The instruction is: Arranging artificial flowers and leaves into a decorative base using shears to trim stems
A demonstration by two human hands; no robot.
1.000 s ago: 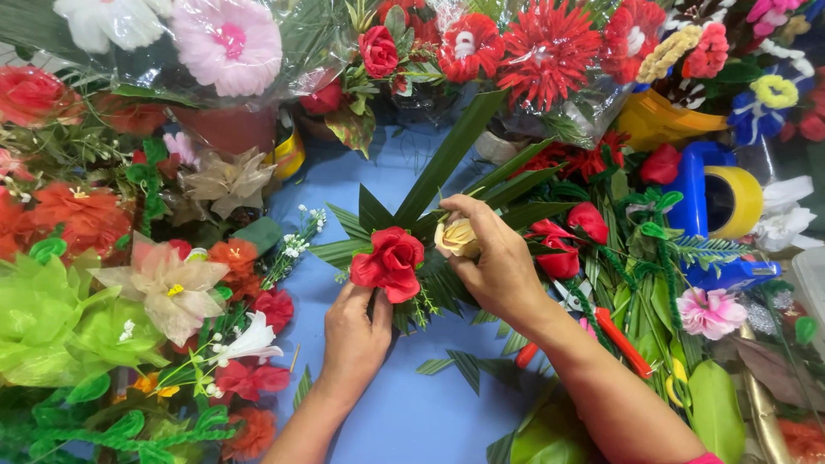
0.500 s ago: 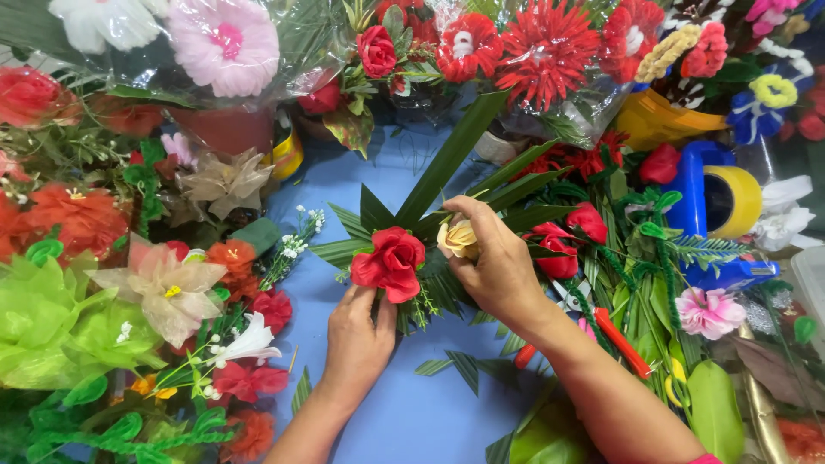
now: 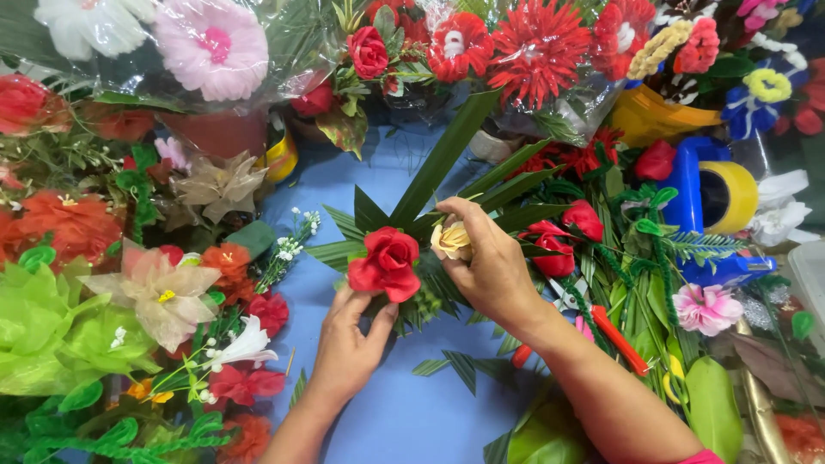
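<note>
A blue table [image 3: 404,412] runs from the bottom centre up through the middle of the frame, crowded on both sides with artificial flowers. A clear-wrapped bouquet with a big pink flower [image 3: 213,45] fills the upper left, and a red spiky flower [image 3: 537,53] stands at the top centre. At the left edge lies a bright green fabric flower [image 3: 39,335]; at the right a blue tape dispenser [image 3: 700,210] holds a yellow roll.

In the centre, long green leaves [image 3: 447,159] fan out upward from the arrangement in hand. The right hand [image 3: 490,262], coming in from the lower right, has its fingers closed on a small cream rose [image 3: 450,241], set against the leaves just right of a red rose [image 3: 385,262]. The left hand [image 3: 348,348], rising from the bottom centre, has its fingers slightly apart, the tips touching the underside of the red rose and the greenery below it.
</note>
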